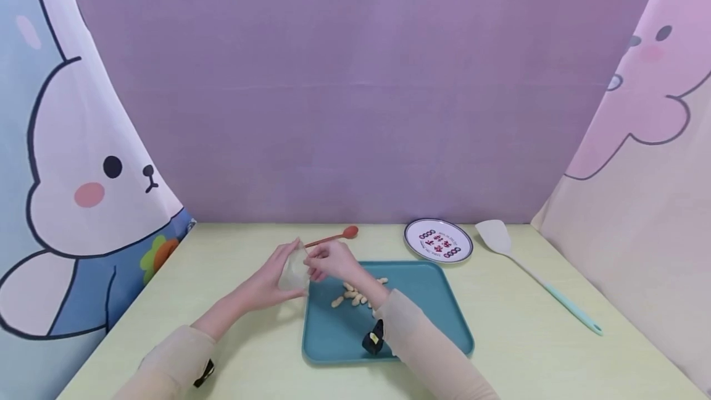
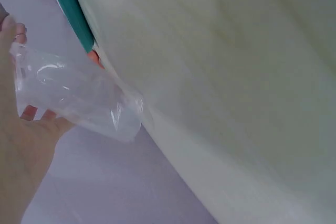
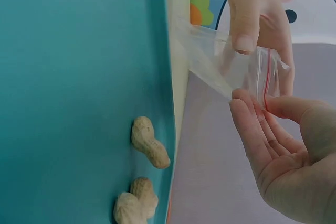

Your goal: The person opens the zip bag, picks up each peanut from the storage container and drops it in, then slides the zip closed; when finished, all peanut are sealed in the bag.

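Note:
Over the tray's left edge, my left hand (image 1: 273, 278) grips a clear zip-lock bag (image 1: 295, 271), thumb on one side and fingers on the other. The bag's red zip line shows in the right wrist view, where thumb and fingertips of my right hand (image 3: 291, 153) pinch the bag's mouth edge. In the left wrist view the bag (image 2: 79, 90) looks see-through, with nothing visible in it. Below the hands, unshelled peanuts (image 1: 355, 295) lie in a loose group on the teal tray (image 1: 333, 344); my right forearm hides part of them.
An orange-red spoon (image 1: 350, 232) lies behind the hands. A white plate (image 1: 438, 241) with red print stands at the back right. Farther right is a spatula (image 1: 534, 275) with a pale head and mint handle. A purple cloth (image 1: 355, 91) hangs behind the table.

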A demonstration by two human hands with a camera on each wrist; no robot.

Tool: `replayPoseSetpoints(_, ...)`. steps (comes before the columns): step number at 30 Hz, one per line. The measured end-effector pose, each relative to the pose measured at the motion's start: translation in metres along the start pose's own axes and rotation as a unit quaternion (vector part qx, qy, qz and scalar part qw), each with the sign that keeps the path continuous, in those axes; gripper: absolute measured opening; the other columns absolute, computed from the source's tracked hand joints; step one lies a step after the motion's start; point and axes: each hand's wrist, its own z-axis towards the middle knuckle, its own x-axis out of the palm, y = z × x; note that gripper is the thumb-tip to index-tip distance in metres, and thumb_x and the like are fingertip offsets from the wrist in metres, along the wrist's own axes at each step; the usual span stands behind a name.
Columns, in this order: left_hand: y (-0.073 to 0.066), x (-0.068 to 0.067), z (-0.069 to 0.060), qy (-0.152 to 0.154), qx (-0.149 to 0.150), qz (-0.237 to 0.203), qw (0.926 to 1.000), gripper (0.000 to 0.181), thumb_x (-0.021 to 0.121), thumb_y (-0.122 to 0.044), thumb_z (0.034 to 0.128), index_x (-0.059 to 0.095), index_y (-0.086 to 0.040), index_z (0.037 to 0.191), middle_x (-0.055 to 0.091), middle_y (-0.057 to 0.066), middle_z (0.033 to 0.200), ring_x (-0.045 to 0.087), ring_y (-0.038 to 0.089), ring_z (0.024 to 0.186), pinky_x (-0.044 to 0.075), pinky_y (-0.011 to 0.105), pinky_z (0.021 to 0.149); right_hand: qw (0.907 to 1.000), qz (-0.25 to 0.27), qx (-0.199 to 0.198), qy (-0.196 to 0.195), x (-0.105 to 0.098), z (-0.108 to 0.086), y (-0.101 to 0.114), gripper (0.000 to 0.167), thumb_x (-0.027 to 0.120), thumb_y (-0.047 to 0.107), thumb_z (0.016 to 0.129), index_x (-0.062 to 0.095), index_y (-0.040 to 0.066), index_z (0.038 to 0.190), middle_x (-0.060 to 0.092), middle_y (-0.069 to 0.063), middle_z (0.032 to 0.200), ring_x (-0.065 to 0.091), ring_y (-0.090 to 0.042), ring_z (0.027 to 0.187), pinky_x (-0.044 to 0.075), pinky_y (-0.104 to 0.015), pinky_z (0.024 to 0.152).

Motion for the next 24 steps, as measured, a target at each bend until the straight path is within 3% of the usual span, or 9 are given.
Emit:
replayPoseSetpoints(9, -0.004, 0.002, 0.001, -0.032, -0.019, -0.006, 0.9993, 0.089, 0.081, -0.024, 0.0727, 0.031, 0.003, 0.141, 0.045, 0.015, 0.127, 0.052, 0.022, 0.106, 0.050, 0.041, 0.085, 0.9999, -0.009, -0.008, 0.012, -0.013, -0.005, -0.003, 0.016, 0.064, 0.017, 0.090, 0.069, 0.002, 0.092, 0.070, -0.017, 0.079, 0.068, -0.026, 0.065, 0.056, -0.048, 0.068)
replayPoseSetpoints(14, -0.003, 0.001, 0.001, -0.025, -0.036, -0.026, 0.9987, 0.089, 0.081, -0.029, 0.0728, 0.032, 0.000, 0.142, 0.045, 0.013, 0.127, 0.051, 0.022, 0.110, 0.048, 0.042, 0.089, 0.9987, -0.024, -0.042, 0.014, -0.036, -0.020, 0.007, 0.019, 0.061, 0.014, 0.091, 0.068, -0.001, 0.099, 0.068, -0.023, 0.086, 0.068, -0.025, 0.072, 0.057, -0.035, 0.067)
replayPoseSetpoints(18, -0.005, -0.001, 0.000, -0.012, -0.046, -0.038, 0.9981, 0.098, 0.082, -0.036, 0.0693, 0.029, -0.002, 0.144, 0.044, 0.012, 0.130, 0.049, 0.024, 0.116, 0.048, 0.044, 0.092, 0.9949, -0.071, -0.072, 0.006, -0.059, -0.029, -0.002, 0.020, 0.061, 0.018, 0.092, 0.068, 0.004, 0.105, 0.069, -0.014, 0.096, 0.066, -0.018, 0.084, 0.054, -0.026, 0.074)
replayPoseSetpoints(24, -0.006, -0.002, -0.002, -0.011, -0.043, -0.041, 0.9982, 0.097, 0.082, -0.039, 0.0691, 0.031, -0.002, 0.143, 0.044, 0.012, 0.130, 0.049, 0.024, 0.116, 0.049, 0.043, 0.092, 0.9907, -0.112, -0.076, -0.006, -0.090, -0.051, -0.026, 0.020, 0.060, 0.023, 0.092, 0.069, 0.010, 0.104, 0.069, -0.005, 0.099, 0.063, -0.015, 0.092, 0.051, -0.025, 0.079)
